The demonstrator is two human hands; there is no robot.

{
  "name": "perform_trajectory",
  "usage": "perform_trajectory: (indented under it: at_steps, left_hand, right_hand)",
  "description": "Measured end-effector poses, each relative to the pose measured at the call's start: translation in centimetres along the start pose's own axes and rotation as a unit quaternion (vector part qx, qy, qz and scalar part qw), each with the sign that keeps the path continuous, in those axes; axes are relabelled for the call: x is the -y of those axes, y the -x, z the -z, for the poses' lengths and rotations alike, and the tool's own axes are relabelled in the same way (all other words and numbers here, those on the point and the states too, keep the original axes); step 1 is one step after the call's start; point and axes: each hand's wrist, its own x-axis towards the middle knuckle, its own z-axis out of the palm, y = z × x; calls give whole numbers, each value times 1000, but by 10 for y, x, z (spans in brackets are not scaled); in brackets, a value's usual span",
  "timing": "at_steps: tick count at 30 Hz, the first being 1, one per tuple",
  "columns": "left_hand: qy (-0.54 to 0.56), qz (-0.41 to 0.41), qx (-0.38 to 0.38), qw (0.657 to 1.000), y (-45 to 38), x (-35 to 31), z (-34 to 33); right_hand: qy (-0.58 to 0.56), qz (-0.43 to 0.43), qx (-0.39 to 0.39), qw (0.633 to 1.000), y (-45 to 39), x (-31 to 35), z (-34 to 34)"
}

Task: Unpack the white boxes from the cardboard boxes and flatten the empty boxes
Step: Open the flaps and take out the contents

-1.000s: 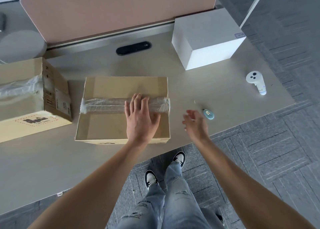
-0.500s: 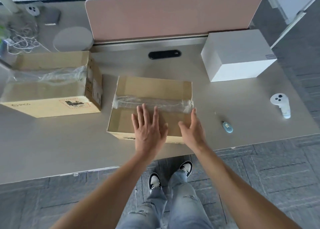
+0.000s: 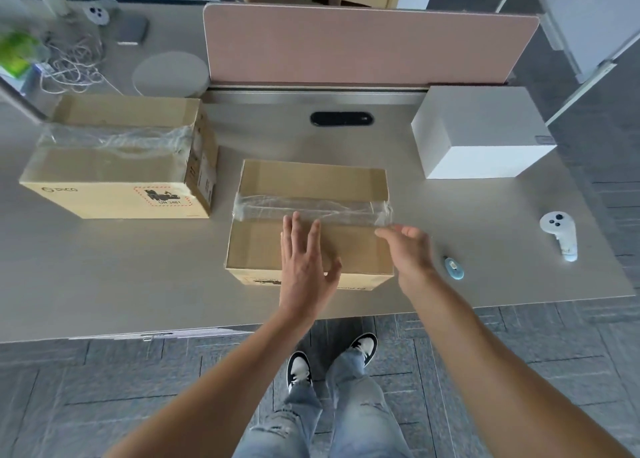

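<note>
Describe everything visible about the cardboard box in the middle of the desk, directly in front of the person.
The middle cardboard box is plain brown corrugated card, closed, lying flat on the grey desk near its front edge. A wrinkled strip of clear tape crosses its top from side to side. Dark print shows on its front face. The left hand lies open over the near half of the top; the right hand reaches toward the tape's right end.

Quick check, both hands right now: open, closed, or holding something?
Left hand: open, fingers spread flat over the taped brown cardboard box, holding nothing.
Right hand: open, fingers relaxed near the clear tape strip's right end, gripping nothing.
</note>
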Motion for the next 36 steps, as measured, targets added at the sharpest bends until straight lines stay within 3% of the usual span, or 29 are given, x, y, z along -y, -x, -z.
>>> perform_trajectory:
  at_steps: [9,13,17,24,28,36]
  left_hand:
    - [-128,-34,-46,990,-20,-30,54]
    - [-179,-8,-37,983,-28,-44,81]
    - [-192,37,39,980,-17,-51,106]
    - [-154,121,176,965,17,-54,105]
    - [-127,159,247,948,32,-43,86]
    - [-148,193,225,943,30,-30,61]
  right_hand:
    - [-51,48,41,997,27,17,24]
    - [-151,19,60,987,37,11,39]
    - [-112,3,65,992,31,11,43]
    - [61,-6,274,960,24,30,23]
    - [155,25,299,941,28,33,-8]
    - [168,87,248,950,16,23,-41]
